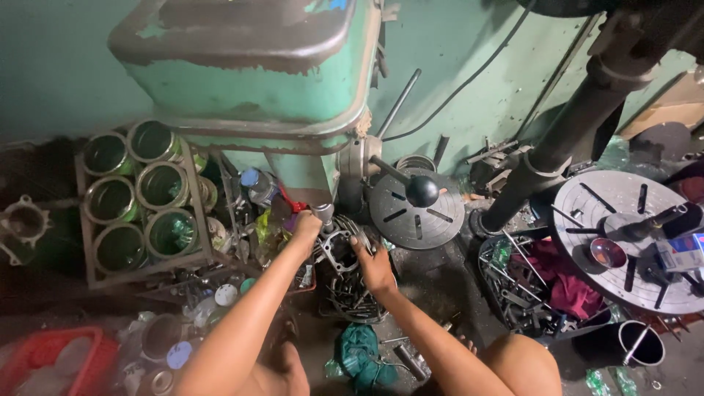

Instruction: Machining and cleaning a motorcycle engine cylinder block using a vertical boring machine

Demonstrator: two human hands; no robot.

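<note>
A finned metal engine cylinder [339, 247] sits under the spindle of a green drill press [253, 81]. My left hand [306, 226] grips the cylinder's upper left side, just below the chuck [323, 213]. My right hand [375, 268] presses on the cylinder's right edge, fingers spread over the fins. Beneath the cylinder lies a round table holding dark metal parts [352, 302]. Both forearms reach up from the bottom of the view.
A rack of green-tinted cans [139, 198] stands at left. A slotted round plate [416, 209] with a black-knobbed lever [422, 190] is right of the cylinder. Another drill column [565, 139] and slotted table [627, 235] stand at right. Scrap metal [513, 282], a green rag [361, 356], red basket [55, 359].
</note>
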